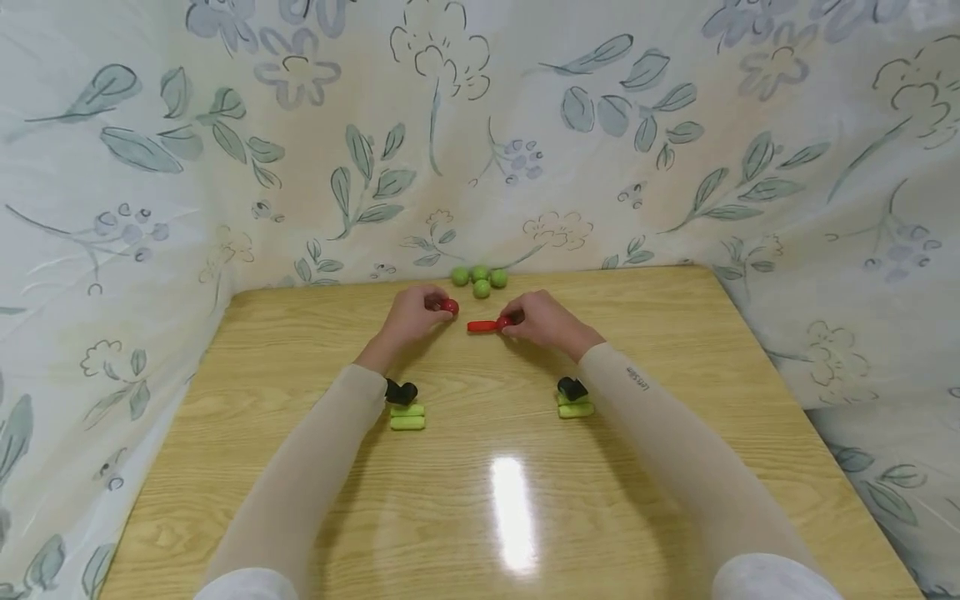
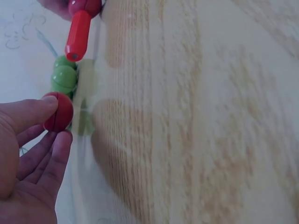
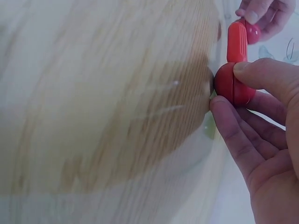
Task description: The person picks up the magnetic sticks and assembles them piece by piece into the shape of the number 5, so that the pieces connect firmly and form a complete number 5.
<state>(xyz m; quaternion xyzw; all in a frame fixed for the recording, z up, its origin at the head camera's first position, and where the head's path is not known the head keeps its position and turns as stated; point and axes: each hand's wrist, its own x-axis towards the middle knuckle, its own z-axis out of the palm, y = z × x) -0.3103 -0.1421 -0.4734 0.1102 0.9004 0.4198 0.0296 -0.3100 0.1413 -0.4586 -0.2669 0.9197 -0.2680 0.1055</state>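
Between thumb and fingers, my left hand (image 1: 415, 317) pinches a red ball (image 2: 59, 112) with a seam round it. My right hand (image 1: 546, 320) pinches another red ball (image 3: 232, 85) by its sides. A short red rod (image 1: 482, 327) with a ribbed side is joined end-on to that second ball. In the head view the rod points left, toward the left hand's ball, with a gap between them. The rod's free end shows a small grey tip in the left wrist view. Both hands are close over the far part of the wooden table (image 1: 480, 367).
Several green balls (image 1: 482, 289) sit clustered at the table's back edge, just beyond the hands. Yellow-green rods lie in a left group (image 1: 407, 423) and a right group (image 1: 576, 411), near the forearms. A flower-printed sheet (image 1: 480, 192) hangs behind the table and along its sides.
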